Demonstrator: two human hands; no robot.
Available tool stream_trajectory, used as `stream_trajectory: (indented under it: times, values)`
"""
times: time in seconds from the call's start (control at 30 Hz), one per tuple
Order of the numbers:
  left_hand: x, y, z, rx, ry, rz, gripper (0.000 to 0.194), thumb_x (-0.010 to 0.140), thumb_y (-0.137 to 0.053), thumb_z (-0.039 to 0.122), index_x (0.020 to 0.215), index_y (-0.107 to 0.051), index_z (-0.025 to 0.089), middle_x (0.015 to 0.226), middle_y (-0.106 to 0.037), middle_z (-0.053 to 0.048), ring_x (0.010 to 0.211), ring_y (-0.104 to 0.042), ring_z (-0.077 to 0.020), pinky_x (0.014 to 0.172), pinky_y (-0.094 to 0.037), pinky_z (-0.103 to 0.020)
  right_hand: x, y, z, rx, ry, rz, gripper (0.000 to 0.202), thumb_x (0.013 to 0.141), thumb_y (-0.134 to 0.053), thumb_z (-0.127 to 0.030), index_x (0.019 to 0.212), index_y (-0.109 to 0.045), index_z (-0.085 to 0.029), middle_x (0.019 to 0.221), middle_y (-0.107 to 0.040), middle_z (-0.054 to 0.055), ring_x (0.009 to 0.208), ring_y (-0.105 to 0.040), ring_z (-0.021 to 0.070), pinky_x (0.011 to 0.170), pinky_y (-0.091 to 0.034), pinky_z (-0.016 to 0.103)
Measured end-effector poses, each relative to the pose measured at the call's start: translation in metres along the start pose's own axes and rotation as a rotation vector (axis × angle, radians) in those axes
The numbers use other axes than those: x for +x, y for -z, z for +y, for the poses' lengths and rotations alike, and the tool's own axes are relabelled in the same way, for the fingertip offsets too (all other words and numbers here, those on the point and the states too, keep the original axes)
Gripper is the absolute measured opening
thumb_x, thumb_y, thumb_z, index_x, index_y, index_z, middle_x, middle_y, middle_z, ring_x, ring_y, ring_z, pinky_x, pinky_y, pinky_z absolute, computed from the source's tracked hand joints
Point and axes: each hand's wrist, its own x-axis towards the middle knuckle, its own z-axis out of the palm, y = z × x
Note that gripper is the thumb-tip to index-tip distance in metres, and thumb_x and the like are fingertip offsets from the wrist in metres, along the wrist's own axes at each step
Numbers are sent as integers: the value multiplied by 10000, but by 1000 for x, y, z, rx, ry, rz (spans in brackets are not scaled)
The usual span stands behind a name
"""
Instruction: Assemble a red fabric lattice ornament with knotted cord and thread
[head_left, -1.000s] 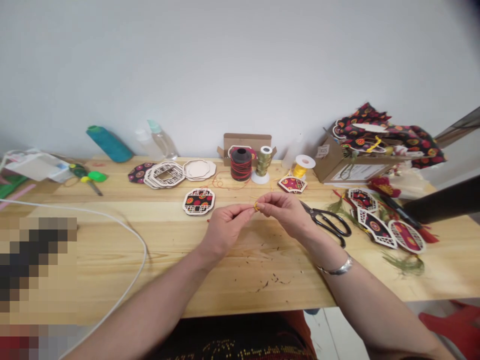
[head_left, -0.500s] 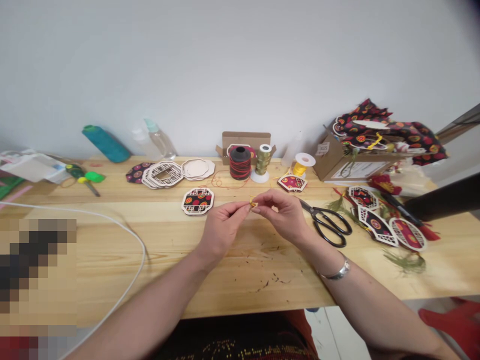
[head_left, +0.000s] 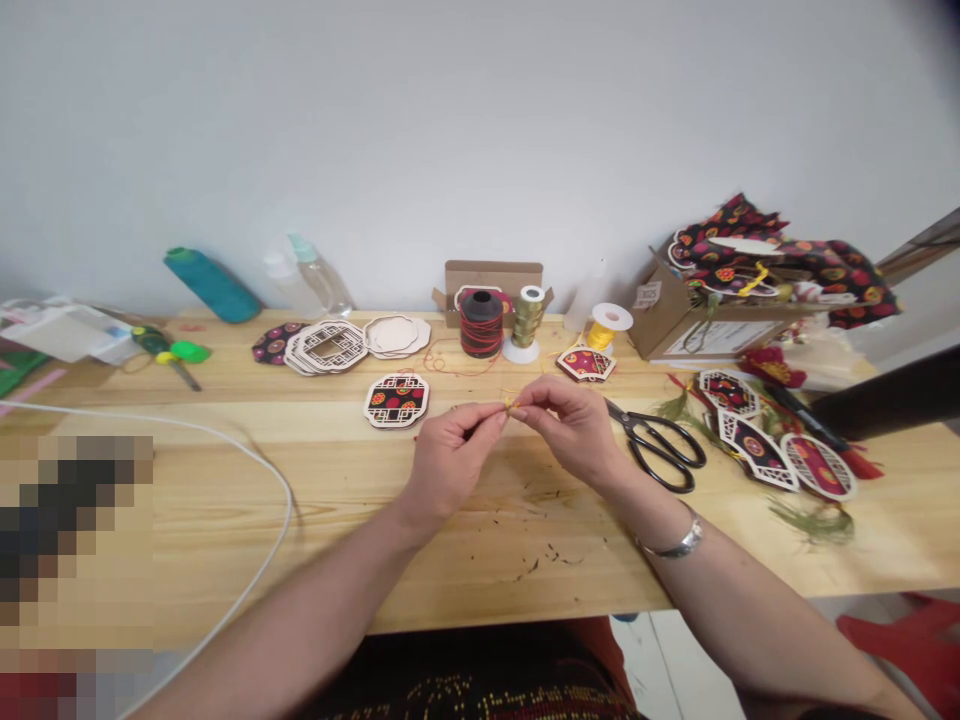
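My left hand (head_left: 452,455) and my right hand (head_left: 574,425) meet fingertip to fingertip above the middle of the wooden table. Each pinches the same small yellow cord (head_left: 509,405), whose loops are mostly hidden by the fingers. Left of my left hand lies an octagonal patterned piece (head_left: 396,401). Black-handled scissors (head_left: 664,450) rest just right of my right hand, with the blade tips partly behind it. A fan-shaped red piece (head_left: 586,363) lies beyond my right hand, near a spool of yellow cord (head_left: 609,327).
Behind my hands stand a red thread spool (head_left: 481,323) and a gold thread spool (head_left: 528,323). Lattice frames (head_left: 328,347) lie back left. A cardboard box (head_left: 697,325) holds patterned fabric at right. A white cable (head_left: 255,455) curves across the left side.
Both hands have shifted very slightly to the right, with the fingertips closer together around the yellow cord. The other objects stay where they were.
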Motion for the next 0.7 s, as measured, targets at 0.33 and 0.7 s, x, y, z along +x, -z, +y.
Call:
stream_trajectory:
  times: [0.33,0.7]
  values:
    - [0,-1,1,26,-50,14,199,798,-654,283,893,-779,162,819,-768,-40,747,-669,-159,723,-527,-256,-1,-4,0,267,-281,3,315,647,-812,-444,715,-656,-180,700,-643,7,647,-561,122,641,-475,279]
    - [0,1,1,10,37,2,220,797,-663,304,918,-780,163,873,-778,-47,809,-691,-181,770,-536,-278,-1,-3,1,296,-253,-1,236,676,-802,-394,752,-692,-199,747,-668,16,700,-584,137,697,-496,303]
